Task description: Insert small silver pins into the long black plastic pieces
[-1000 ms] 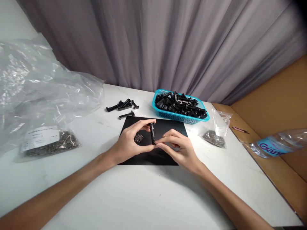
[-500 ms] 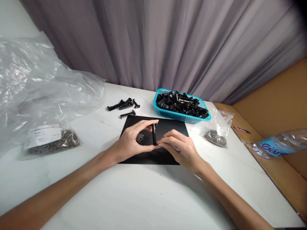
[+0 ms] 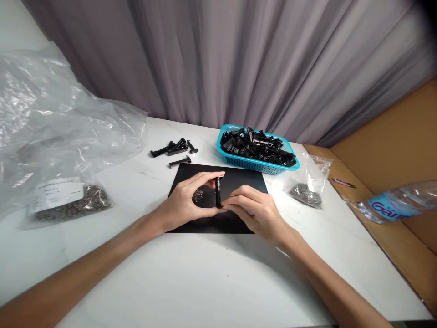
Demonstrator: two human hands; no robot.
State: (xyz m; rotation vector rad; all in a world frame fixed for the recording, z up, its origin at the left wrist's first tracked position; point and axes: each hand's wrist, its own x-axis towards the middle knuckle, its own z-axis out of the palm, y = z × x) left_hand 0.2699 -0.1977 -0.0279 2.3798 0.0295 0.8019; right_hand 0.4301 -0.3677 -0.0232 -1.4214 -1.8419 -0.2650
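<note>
Between the thumb and fingertips of my left hand (image 3: 186, 198) a narrow black plastic part (image 3: 218, 192) is gripped by its two ends, long side pointing away from me. My right hand (image 3: 261, 212) is closed in a pinch at the part's near end; whatever its fingertips hold is too small to make out. Both hands are above a black mat (image 3: 211, 225). A small heap of tiny metal pieces (image 3: 197, 196) lies on the mat, partly hidden behind my left hand.
A blue basket (image 3: 261, 166) full of black parts stands behind the mat. Several loose black parts (image 3: 177, 148) lie at back left. Bags of small metal pieces rest left (image 3: 77, 205) and right (image 3: 307, 195). A plastic bottle (image 3: 392, 205) lies at far right.
The view has shifted slightly. Both hands keep nearly the same pose around the black part, with my right fingertips still at its near end.
</note>
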